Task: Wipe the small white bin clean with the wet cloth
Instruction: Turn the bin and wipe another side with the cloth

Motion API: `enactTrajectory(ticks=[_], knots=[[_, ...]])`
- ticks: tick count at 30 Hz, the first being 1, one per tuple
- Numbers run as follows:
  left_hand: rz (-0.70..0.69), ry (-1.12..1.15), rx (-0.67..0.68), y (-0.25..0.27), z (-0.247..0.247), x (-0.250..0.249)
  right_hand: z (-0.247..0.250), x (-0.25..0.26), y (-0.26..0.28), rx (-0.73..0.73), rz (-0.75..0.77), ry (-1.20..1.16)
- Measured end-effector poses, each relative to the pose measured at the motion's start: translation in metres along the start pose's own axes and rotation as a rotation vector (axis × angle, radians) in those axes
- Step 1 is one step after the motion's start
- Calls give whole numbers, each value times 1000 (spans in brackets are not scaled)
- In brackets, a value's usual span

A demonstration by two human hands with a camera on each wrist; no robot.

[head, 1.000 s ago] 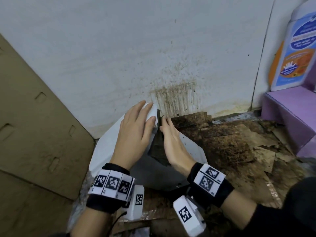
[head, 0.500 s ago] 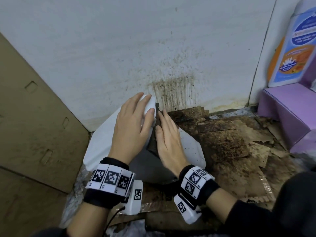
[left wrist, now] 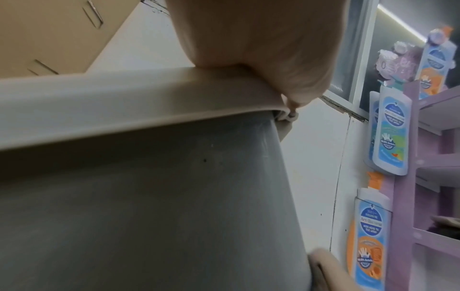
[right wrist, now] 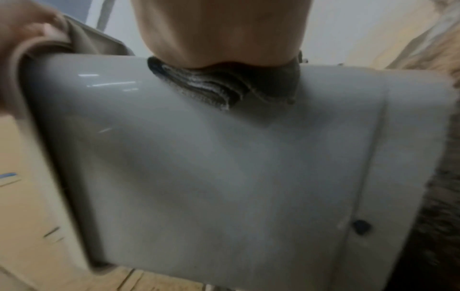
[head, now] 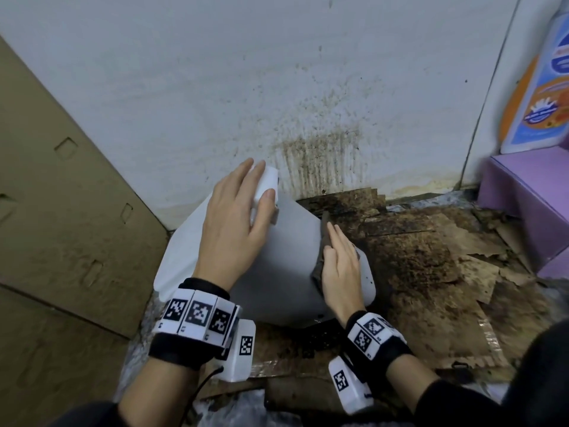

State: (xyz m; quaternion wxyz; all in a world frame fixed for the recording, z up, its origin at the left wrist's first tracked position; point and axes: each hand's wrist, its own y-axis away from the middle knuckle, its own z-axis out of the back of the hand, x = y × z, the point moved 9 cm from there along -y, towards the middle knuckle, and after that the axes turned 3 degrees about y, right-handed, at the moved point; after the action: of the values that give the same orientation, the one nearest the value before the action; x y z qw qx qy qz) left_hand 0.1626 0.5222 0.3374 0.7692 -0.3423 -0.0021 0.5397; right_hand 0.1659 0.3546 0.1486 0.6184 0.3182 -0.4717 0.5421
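Note:
The small white bin [head: 286, 257] leans tilted on the floor against the wall, its grey-white side towards me. My left hand [head: 246, 204] lies over its upper rim, fingertips wrapped over the edge, holding it steady. My right hand [head: 337, 251] has straight fingers and presses a dark folded cloth [head: 319, 263] flat against the bin's right side. In the right wrist view the cloth [right wrist: 224, 86] is bunched under the palm on the bin wall [right wrist: 224, 167]. The left wrist view shows the bin rim [left wrist: 124, 102] under my palm.
A stained white wall [head: 308, 87] stands right behind the bin. Brown cardboard [head: 61, 211] leans at the left. Dirty, torn cardboard [head: 431, 257] covers the floor to the right. A purple shelf [head: 529, 192] with a printed bottle display [head: 542, 97] stands at the far right.
My right hand has slid the cloth away from my left hand and across the bin's side, so a broad stretch of bin wall now shows between my hands. My left hand stays on the rim.

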Motion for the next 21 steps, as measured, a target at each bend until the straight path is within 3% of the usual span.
enactTrajectory(ticks=[7,11,15,21], knots=[[-21,-40,-31,0,0,-5,-22,91,0,70,244,-71],[-14,-37,-44,2,0,-8,-24,108,3,78,346,-69],[-20,-46,-45,0,-1,-9,-13,77,-1,23,376,-25],[-4,-44,-54,-2,0,-3,13,-27,6,-62,152,32]])
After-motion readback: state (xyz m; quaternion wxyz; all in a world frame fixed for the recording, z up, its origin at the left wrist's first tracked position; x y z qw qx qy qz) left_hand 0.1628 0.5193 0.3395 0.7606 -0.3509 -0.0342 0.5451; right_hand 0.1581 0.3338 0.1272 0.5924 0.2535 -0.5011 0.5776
